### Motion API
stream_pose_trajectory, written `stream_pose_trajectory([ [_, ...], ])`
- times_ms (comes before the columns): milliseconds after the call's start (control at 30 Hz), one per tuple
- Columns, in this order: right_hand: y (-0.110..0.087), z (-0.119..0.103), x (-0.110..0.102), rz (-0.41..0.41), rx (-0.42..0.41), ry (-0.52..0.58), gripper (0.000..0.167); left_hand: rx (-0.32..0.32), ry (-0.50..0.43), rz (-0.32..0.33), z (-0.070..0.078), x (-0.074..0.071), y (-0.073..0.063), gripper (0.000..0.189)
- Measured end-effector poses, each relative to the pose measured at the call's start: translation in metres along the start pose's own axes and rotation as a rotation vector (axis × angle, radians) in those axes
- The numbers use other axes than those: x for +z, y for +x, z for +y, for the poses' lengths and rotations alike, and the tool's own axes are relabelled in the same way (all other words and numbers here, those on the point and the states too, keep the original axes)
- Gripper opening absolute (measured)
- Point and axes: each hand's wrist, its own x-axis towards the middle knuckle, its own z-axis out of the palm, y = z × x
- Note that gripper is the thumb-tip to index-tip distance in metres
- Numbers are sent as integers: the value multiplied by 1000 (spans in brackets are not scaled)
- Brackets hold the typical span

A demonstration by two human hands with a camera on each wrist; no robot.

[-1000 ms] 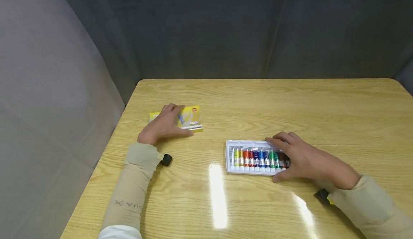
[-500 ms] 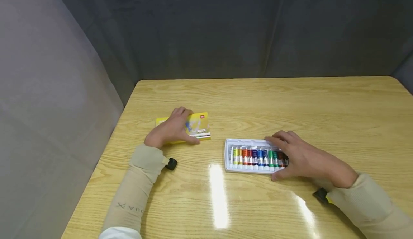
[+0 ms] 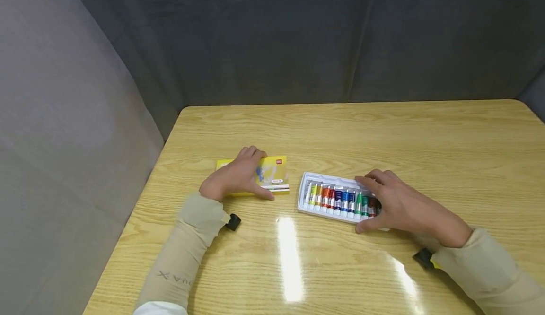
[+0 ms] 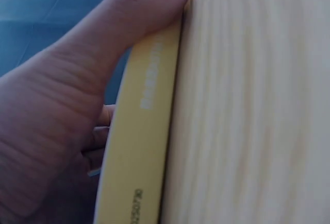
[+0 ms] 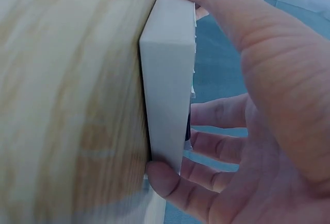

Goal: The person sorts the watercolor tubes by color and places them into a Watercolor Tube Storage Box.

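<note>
My left hand [image 3: 238, 173] grips a flat yellow box [image 3: 272, 170] with coloured print, thumb on its near side and fingers over its far side. The left wrist view shows the thumb pressed on the box's printed yellow edge [image 4: 139, 116], low over the wood. To the right, my right hand [image 3: 400, 206] holds the right end of a white tray [image 3: 329, 179] between thumb and fingers. A row of paint tubes [image 3: 338, 199] in many colours lies in the tray; the hand covers the rightmost ones. The right wrist view shows the tray's plain white end wall [image 5: 167, 80].
Both things are on or just over a light wooden table [image 3: 408, 135]. A dark cloth [image 3: 272, 40] hangs behind its far edge, and a grey cloth [image 3: 76, 154] borders the left side. Glare streaks the near tabletop.
My left hand has brought the yellow box rightward and nearer to me, closer to the tray. The tray has turned slightly, its left end swinging away from me. The right hand has barely shifted.
</note>
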Motion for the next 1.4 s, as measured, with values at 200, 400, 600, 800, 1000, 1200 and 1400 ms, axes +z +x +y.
stream_pose_trajectory([
  [200, 1, -1, 0, 5, 17, -2, 122, 24, 19, -19, 8, 3, 1, 116],
  [400, 2, -1, 0, 17, 37, 0, 120, 64, 7, -27, 10, 5, 2, 115],
  [600, 4, -2, 1, 17, 91, 3, 123, 103, -10, -29, 18, 7, 2, 114],
  [800, 5, -3, 2, 13, 114, -10, 125, 111, -5, -39, 26, 10, 4, 116],
  [1000, 4, -5, 3, 26, 71, -16, 122, 110, 31, -21, 30, 12, 3, 114],
  [1200, 4, -6, 4, 43, 36, -25, 118, 126, 49, -7, 30, 13, 1, 113],
  [1400, 3, -5, 4, 47, 10, -33, 115, 142, 30, -19, 30, 13, 2, 110],
])
